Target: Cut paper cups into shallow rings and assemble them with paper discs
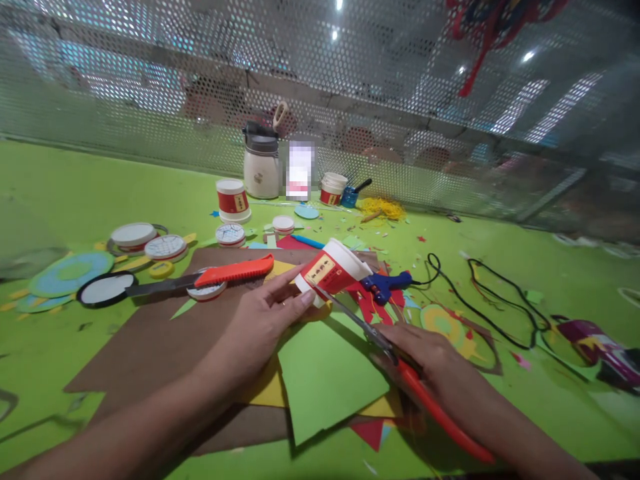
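Just right of the frame's centre, the left hand (265, 320) pinches the base of a red and white paper cup (333, 270), fingers wrapped over its lower end, so the cup lies tilted with its white rim pointing to the upper right. The right hand (430, 363), lower right of centre, is closed around the red handles of a pair of scissors (400, 363); the blades run up and left, and their tips meet the cup at its lower edge, beside the yellow label. Whether the blades have bitten into the cup wall cannot be told.

Under both hands lies a green paper sheet (325, 380), overlapping yellow paper and a large brown sheet (150, 340) that spreads toward the lower left. Just behind the cup rests a blue glue gun (385, 285), its black cord (500, 307) looping away to the right. To the left of centre a red-handled utility knife (220, 275) lies across the brown sheet. Farther left are round lids and paper discs (70, 273). Near the mesh wall at the top stand another red cup (233, 200) and a white jar (261, 167), all on the green table (500, 427).
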`<state>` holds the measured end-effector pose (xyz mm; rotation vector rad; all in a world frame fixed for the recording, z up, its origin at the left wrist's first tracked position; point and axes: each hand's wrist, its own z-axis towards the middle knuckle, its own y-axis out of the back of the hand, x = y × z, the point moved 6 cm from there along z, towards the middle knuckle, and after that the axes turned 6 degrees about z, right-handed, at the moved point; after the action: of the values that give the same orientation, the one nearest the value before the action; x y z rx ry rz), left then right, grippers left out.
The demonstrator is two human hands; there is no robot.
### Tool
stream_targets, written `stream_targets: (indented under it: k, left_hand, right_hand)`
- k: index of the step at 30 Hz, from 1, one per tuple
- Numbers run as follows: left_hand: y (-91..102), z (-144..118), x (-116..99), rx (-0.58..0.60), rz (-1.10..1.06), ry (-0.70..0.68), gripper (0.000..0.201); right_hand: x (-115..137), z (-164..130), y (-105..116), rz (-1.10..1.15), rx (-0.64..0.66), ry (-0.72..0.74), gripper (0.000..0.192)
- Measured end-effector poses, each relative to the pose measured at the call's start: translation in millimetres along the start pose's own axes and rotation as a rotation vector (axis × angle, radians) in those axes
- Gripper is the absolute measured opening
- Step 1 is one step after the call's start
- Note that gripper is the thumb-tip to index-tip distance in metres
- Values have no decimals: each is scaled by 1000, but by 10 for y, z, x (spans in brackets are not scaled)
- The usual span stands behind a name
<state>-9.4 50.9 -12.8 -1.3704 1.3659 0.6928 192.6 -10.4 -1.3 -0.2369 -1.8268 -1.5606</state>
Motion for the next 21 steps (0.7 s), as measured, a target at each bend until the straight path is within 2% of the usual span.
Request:
stream_targets:
  k: [4, 11, 17, 21]
  left_hand:
    - [-20, 8, 14, 26, -37, -1, 59]
    - [-2, 4, 34, -22, -69, 6, 62]
    - [81, 43, -14, -75, -57, -48, 39]
    - [89, 65, -32, -58, -68, -31, 36]
  right_hand:
    - [-3, 15, -19, 17, -10, -9, 28]
    - [-2, 7, -7, 85, 6, -28, 25]
    - [13, -1, -2, 17, -15, -17, 34]
    - [3, 3, -8, -75, -28, -16, 40]
